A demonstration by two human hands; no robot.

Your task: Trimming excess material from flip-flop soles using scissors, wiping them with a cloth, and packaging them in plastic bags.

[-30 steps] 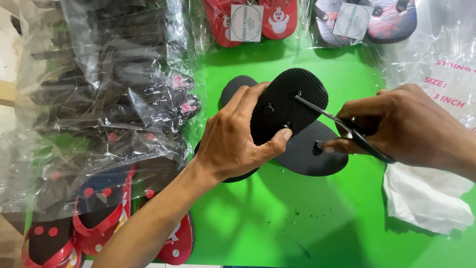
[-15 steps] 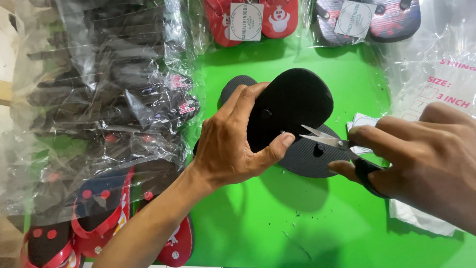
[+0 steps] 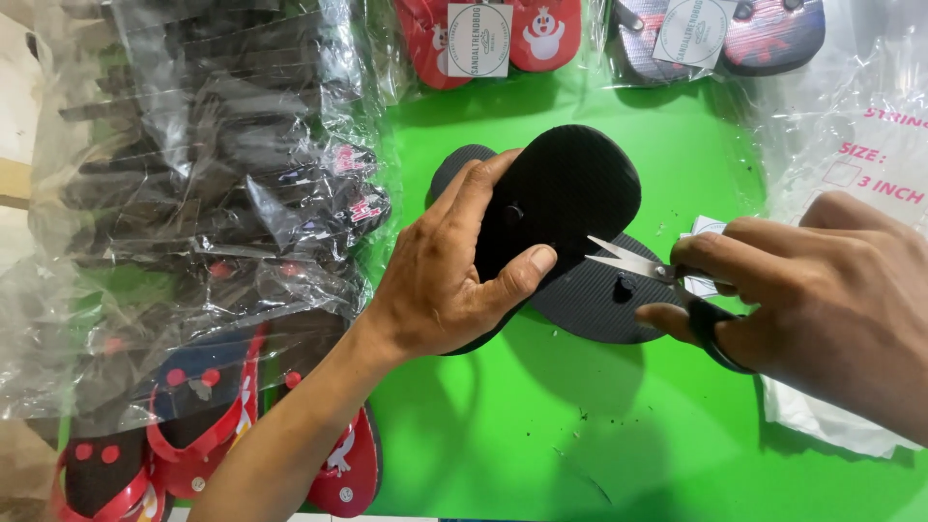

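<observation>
The left hand (image 3: 440, 280), at the middle of the frame, is closed around a black flip-flop sole (image 3: 570, 193), thumb pressed on its near edge and fingers wrapped over its left side, holding it tilted with the underside facing up. The right hand (image 3: 812, 295), at the right of the frame, grips a small pair of scissors (image 3: 638, 263) with fingers through the dark handles; the silver blades are parted and point left toward the held sole, their tips just beside the left thumb.

Under the scissors a second black sole (image 3: 599, 304) lies flat on the green table (image 3: 619, 435), with a small strap plug standing up from it. Small black scraps dot the green surface below the hands.

Beneath the right wrist lies a white cloth or paper (image 3: 822, 420). A clear plastic bag with pink lettering (image 3: 870, 145) sits at the upper right. Along the top edge are bagged red sandals (image 3: 541, 34) and bagged dark patterned sandals (image 3: 764, 34). The left of the frame holds a heap of black straps in clear plastic (image 3: 193, 164), and at the lower left are red-and-black sandals (image 3: 193, 425) with red straps.
</observation>
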